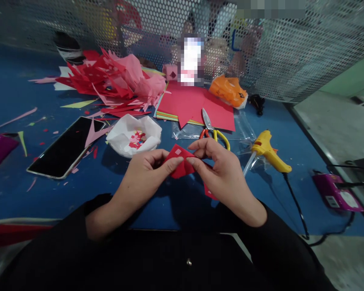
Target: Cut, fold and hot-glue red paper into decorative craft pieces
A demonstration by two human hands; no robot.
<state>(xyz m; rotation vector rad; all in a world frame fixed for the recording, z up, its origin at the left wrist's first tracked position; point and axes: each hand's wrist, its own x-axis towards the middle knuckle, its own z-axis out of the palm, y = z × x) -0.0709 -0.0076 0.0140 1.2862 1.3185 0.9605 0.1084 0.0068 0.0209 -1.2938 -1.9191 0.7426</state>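
Observation:
Between my two hands is a folded piece of red paper (180,167) with small pale square cut-outs or marks on it. My left hand (150,167) pinches its left side, thumb on top. At its right side my right hand (215,163) grips the same paper between thumb and fingers. Below my right hand another bit of red paper (210,193) shows, partly hidden by the palm. Just beyond my right hand lie scissors (208,120) with red and yellow handles, blades pointing away. A white-lined bowl (117,141) holding small paper scraps stands beyond my left hand.
A black phone (62,147) lies at left near a heap of red and pink paper cuttings (109,79). Coloured paper sheets (200,103) are stacked behind, beside an orange packet (229,91). At right are a yellow glue gun (269,149) and a purple power box (336,192) with cords.

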